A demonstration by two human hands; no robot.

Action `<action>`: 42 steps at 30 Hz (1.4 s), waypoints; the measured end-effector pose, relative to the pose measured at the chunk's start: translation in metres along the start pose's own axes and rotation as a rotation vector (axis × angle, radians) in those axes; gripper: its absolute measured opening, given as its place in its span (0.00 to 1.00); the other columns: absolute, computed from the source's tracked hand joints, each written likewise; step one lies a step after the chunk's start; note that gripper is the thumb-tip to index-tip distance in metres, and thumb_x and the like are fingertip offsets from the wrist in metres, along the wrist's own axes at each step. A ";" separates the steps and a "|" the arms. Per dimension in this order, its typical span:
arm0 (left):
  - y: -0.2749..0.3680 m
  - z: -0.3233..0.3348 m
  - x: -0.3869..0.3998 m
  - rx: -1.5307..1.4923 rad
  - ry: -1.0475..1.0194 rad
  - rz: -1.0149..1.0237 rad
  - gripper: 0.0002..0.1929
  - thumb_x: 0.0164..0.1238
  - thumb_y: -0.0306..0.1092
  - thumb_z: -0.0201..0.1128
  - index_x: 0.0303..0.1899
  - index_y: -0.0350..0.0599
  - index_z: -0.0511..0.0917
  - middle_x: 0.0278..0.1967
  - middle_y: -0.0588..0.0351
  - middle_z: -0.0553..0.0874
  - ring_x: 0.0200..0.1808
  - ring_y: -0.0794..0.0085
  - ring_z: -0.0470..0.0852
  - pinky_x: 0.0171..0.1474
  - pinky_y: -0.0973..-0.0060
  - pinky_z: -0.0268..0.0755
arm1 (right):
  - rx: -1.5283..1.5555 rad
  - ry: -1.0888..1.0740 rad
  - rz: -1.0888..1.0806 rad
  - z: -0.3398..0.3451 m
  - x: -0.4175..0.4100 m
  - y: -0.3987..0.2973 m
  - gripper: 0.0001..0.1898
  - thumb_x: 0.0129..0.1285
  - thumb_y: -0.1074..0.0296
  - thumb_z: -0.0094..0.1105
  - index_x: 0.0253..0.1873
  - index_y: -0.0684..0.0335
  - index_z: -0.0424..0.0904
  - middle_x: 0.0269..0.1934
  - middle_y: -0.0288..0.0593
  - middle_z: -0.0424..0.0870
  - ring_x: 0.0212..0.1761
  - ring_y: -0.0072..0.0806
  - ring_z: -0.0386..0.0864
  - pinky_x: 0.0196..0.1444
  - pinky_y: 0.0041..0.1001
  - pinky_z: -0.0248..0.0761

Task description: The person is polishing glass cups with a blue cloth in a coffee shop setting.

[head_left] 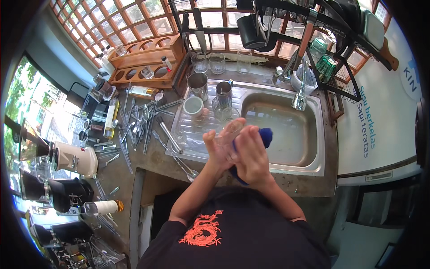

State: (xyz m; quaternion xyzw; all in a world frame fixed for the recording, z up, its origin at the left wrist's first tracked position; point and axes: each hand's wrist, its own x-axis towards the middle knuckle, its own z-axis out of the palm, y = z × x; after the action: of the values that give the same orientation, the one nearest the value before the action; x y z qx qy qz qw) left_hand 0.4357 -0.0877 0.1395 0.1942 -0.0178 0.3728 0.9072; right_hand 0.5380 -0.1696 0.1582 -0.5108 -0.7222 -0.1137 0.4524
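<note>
A clear drinking glass (232, 127) is held between my hands above the front of the steel drainboard (195, 143). My left hand (220, 148) supports it from the left, with the thumb standing away from it. My right hand (252, 153) presses a dark blue cloth (266, 137) against the glass. The cloth's lower end hangs below the palms, and the fingers hide much of the glass. Just beyond the hands stand a ribbed glass (221, 103), a metal pitcher (224, 89), a steel cup (198, 84) and a lidded tub (193, 106).
The sink basin (282, 134) lies to the right, with a spring-neck faucet (299, 101) over it. Loose cutlery (142, 121) and bottles (111, 117) crowd the left counter. A wooden bottle rack (144, 62) stands behind. Knives (200, 33) and a black pot (250, 32) hang above.
</note>
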 end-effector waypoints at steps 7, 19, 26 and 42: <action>-0.010 0.001 0.001 0.079 0.114 0.057 0.46 0.53 0.68 0.55 0.63 0.36 0.64 0.59 0.32 0.75 0.63 0.49 0.72 0.68 0.59 0.63 | -0.172 0.003 -0.190 0.007 -0.006 -0.008 0.18 0.63 0.70 0.57 0.57 0.71 0.78 0.65 0.55 0.71 0.72 0.60 0.59 0.72 0.49 0.53; -0.006 0.003 0.001 0.214 0.056 0.048 0.45 0.55 0.67 0.55 0.63 0.34 0.64 0.60 0.30 0.73 0.65 0.50 0.71 0.70 0.60 0.59 | -0.168 0.062 -0.217 0.007 -0.013 0.005 0.18 0.67 0.66 0.53 0.59 0.61 0.79 0.67 0.46 0.71 0.73 0.60 0.57 0.72 0.49 0.55; -0.007 0.016 0.002 0.164 -0.075 0.064 0.48 0.52 0.69 0.51 0.63 0.32 0.64 0.60 0.34 0.75 0.63 0.53 0.73 0.67 0.64 0.62 | -0.202 0.151 -0.267 0.003 -0.007 -0.015 0.19 0.70 0.65 0.48 0.56 0.73 0.78 0.65 0.58 0.71 0.71 0.63 0.59 0.71 0.53 0.52; -0.006 0.006 0.003 0.539 0.102 0.373 0.42 0.67 0.75 0.36 0.53 0.37 0.71 0.49 0.49 0.78 0.47 0.67 0.75 0.56 0.68 0.67 | -0.068 0.347 -0.157 0.020 -0.014 0.001 0.32 0.59 0.58 0.69 0.64 0.68 0.70 0.67 0.56 0.67 0.69 0.64 0.61 0.68 0.54 0.60</action>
State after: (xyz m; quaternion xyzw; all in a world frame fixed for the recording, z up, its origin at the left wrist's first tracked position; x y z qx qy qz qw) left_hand 0.4427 -0.0921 0.1436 0.4015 0.0916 0.5333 0.7389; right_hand 0.5288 -0.1656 0.1356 -0.4407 -0.6668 -0.2591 0.5423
